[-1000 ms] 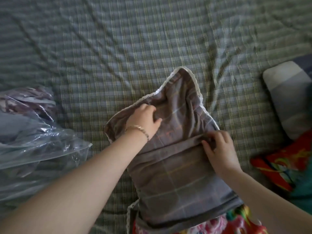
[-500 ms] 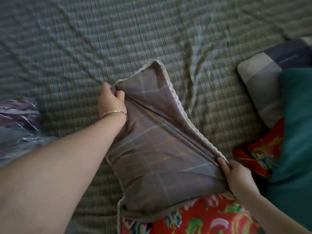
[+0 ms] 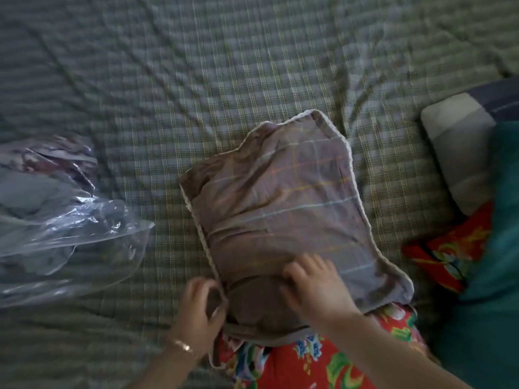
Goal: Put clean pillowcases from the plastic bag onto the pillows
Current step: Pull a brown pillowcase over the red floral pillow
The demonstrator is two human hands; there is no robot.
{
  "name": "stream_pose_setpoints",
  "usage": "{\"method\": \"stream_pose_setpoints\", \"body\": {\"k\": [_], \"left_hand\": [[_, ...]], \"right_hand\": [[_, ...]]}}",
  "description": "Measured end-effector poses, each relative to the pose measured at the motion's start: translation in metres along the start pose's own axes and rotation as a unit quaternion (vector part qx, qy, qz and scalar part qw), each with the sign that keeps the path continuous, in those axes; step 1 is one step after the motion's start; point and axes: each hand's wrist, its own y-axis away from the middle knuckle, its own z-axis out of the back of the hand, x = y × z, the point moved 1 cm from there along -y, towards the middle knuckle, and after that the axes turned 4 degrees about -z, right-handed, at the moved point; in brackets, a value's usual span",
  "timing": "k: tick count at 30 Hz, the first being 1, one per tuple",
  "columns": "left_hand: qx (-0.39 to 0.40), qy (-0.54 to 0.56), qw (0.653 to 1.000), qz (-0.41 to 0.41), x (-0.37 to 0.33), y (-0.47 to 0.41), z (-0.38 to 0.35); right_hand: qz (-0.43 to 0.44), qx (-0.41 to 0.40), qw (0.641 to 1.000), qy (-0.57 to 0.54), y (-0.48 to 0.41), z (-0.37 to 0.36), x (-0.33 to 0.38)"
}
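Head view shows the pillowcase [image 3: 280, 209] on the bed [image 3: 224, 66], drawn over most of the floral pillow [image 3: 323, 360], well apart from the plastic bag [image 3: 64, 220]. My left hand [image 3: 199, 313] curls round the near hem, I judge to keep the opening taut. My right hand [image 3: 314, 287] lies on the flap; blur hides whether it pinches or presses.

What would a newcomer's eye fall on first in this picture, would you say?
The plaid, lace-edged pillowcase lies filled out in the middle of the checked sheet. The left hand grips its near left edge and the right hand rests on top. A clear plastic bag of cloth lies to the left, and bright red floral cloth shows nearest the camera.
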Motion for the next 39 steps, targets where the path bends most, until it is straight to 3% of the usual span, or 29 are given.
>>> {"method": "stream_pose_setpoints", "body": {"k": [3,7,11,12,14,16,17,20,23,26,28,30,32,36,39], "left_hand": [[0.085,0.01,0.995,-0.058,0.02,0.031,-0.019],[0.157,-0.045,0.982,-0.096,0.028,0.029,-0.019],[0.13,-0.155,0.966,-0.161,0.046,0.025,-0.025],[0.144,-0.149,0.971,-0.121,0.043,0.024,-0.027],[0.145,-0.019,0.989,0.02,0.036,0.03,-0.03],[0.149,0.15,0.965,0.152,0.023,0.037,-0.036],[0.13,0.21,0.949,0.193,0.02,0.043,-0.041],[0.108,0.301,0.891,0.321,0.022,0.051,-0.045],[0.182,0.227,0.905,0.309,0.029,0.053,-0.045],[0.157,0.285,0.899,0.295,0.016,0.068,-0.039],[0.129,0.359,0.877,0.291,0.001,0.085,-0.036],[0.095,0.461,0.829,0.301,-0.015,0.105,-0.039],[0.051,0.494,0.807,0.32,-0.03,0.121,-0.049],[-0.075,0.343,0.862,0.366,-0.044,0.128,-0.051],[-0.052,0.325,0.872,0.361,-0.04,0.129,-0.061]], "right_hand": [[0.121,0.123,0.981,0.084,0.01,-0.023,0.044],[0.159,0.141,0.967,0.143,0.018,-0.042,0.063],[0.187,0.157,0.953,0.181,0.025,-0.04,0.069],[0.169,0.146,0.959,0.177,0.024,-0.04,0.068],[0.113,0.106,0.982,0.108,0.018,-0.032,0.076],[0.035,0.071,0.996,0.048,0.016,-0.021,0.086],[0.014,0.092,0.994,0.049,0.017,-0.02,0.091],[-0.031,0.148,0.987,-0.052,0.021,-0.012,0.09],[-0.051,0.181,0.981,-0.042,0.012,0.01,0.089],[-0.02,0.208,0.976,0.055,0.003,0.027,0.092],[-0.022,0.192,0.978,0.078,-0.002,0.034,0.095],[0.007,0.198,0.976,0.093,-0.002,0.034,0.101],[0.029,0.225,0.973,0.034,0.004,0.029,0.107],[-0.048,0.243,0.965,-0.083,0.014,0.023,0.108],[-0.072,0.269,0.959,-0.055,0.011,0.027,0.102]]}}
